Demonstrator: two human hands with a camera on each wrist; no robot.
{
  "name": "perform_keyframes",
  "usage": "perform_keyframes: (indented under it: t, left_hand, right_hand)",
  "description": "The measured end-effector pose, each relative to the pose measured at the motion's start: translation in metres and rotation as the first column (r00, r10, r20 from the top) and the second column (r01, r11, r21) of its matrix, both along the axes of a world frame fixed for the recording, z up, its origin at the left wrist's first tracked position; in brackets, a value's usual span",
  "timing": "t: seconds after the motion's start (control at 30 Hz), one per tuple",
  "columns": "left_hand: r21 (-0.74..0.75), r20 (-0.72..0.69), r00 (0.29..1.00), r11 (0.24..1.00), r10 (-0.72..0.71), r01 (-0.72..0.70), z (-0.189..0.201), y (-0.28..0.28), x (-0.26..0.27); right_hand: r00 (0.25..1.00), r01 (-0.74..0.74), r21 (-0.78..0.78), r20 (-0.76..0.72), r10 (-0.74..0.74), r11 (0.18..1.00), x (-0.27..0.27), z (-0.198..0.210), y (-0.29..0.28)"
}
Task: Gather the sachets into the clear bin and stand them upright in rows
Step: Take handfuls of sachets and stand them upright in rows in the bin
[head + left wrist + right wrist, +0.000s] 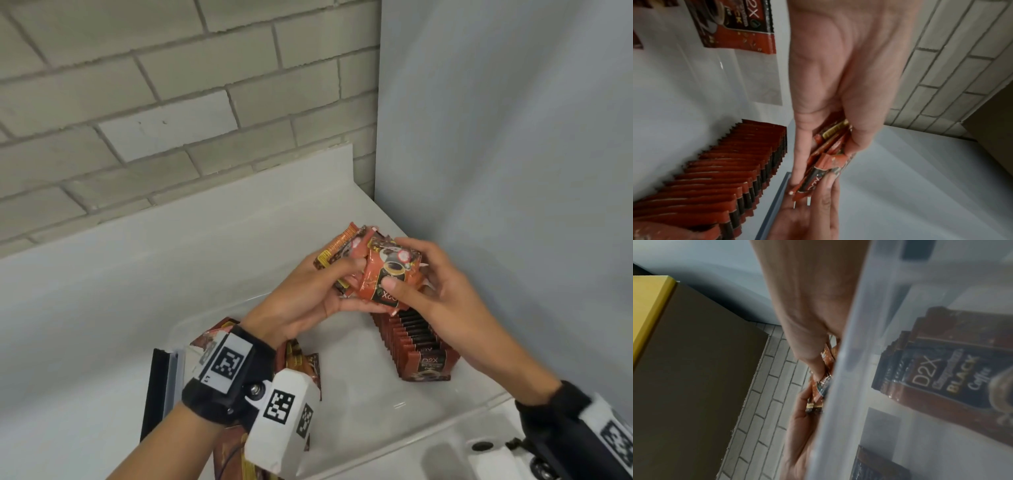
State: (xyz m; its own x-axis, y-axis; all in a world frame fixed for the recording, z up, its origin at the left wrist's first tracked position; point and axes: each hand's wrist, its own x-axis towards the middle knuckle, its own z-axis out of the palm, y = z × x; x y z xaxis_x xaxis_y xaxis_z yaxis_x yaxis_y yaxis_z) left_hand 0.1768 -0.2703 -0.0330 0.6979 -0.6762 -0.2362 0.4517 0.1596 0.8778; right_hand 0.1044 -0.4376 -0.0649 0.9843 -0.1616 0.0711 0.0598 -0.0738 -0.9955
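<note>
Both hands hold one bundle of red and orange sachets [383, 270] above the far end of the clear bin [363, 387]. My left hand [346, 282] grips the bundle from the left, thumb on top. My right hand [402, 265] pinches its front sachet, with the thumb on the face and the fingers behind. Inside the bin, a row of dark red sachets [416, 346] stands upright along the right side. The left wrist view shows this row [725, 170] beside the gripped bundle [828, 146]. Through the bin wall [859, 353], the right wrist view shows the row [941, 369].
More sachets [298, 356] lie at the bin's left end, partly hidden by my left wrist. A black strip [159, 387] sits on the bin's left edge. The white counter [137, 274] meets a brick wall behind and a grey wall on the right. A sink [481, 445] is at the lower right.
</note>
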Motion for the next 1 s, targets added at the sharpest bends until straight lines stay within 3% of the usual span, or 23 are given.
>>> perform_keyframes:
  t: [0.3,0.47,0.67,0.8,1.0]
  left_hand:
    - [-0.078,0.044,0.986,0.984,0.161,-0.157,-0.002,-0.001,0.002]
    - [-0.054,0.081,0.983,0.985,0.166,-0.162,-0.001,-0.001,0.002]
    - [-0.080,0.031,0.993,0.991,0.111,-0.108,0.002,0.001,0.002]
    - [0.000,0.100,0.989,0.994,0.106,-0.106,0.001,0.004,0.004]
    - [0.028,0.113,0.987,0.992,0.116,-0.120,-0.001,0.003,0.004]
  right_hand:
    - [0.992,0.091,0.158,-0.096,-0.077,0.983,0.000,0.001,-0.001]
    - [0.992,0.097,0.253,-0.108,-0.071,0.962,0.001,0.004,-0.001]
    - [0.992,0.124,0.357,-0.048,-0.114,0.926,0.001,0.012,-0.005]
    - [0.995,0.100,0.454,-0.049,-0.087,0.885,0.000,0.015,-0.005]
    - [0.988,0.097,0.420,-0.146,-0.038,0.902,0.002,0.010,-0.005]
